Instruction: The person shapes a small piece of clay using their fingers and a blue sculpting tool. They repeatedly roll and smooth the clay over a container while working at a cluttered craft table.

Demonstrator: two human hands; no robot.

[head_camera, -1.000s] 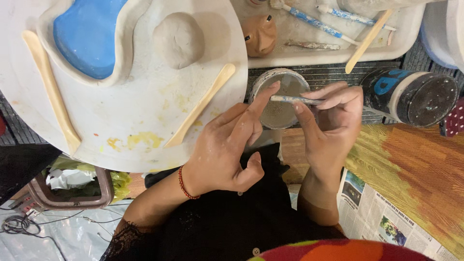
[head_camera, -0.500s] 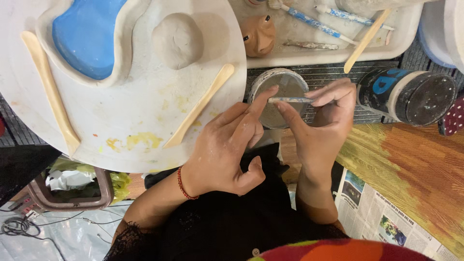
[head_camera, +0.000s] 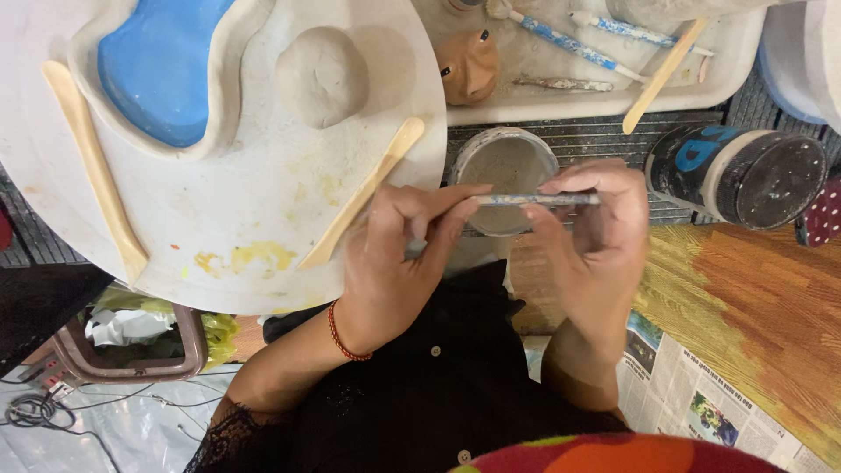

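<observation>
Head view: left hand (head_camera: 399,258) and right hand (head_camera: 591,241) both pinching thin grey clay-smeared stick tool (head_camera: 534,200), held level over small round grey cup (head_camera: 505,175). Just right of round white board's (head_camera: 263,228) edge. Open room below, over lap.

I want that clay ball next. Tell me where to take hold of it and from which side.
Grip the clay ball by its rounded sides, coming straight down from above. It sits as a low dome on the round white board, with the blue mould's rim close on one side, so a side approach looks cramped.
</observation>
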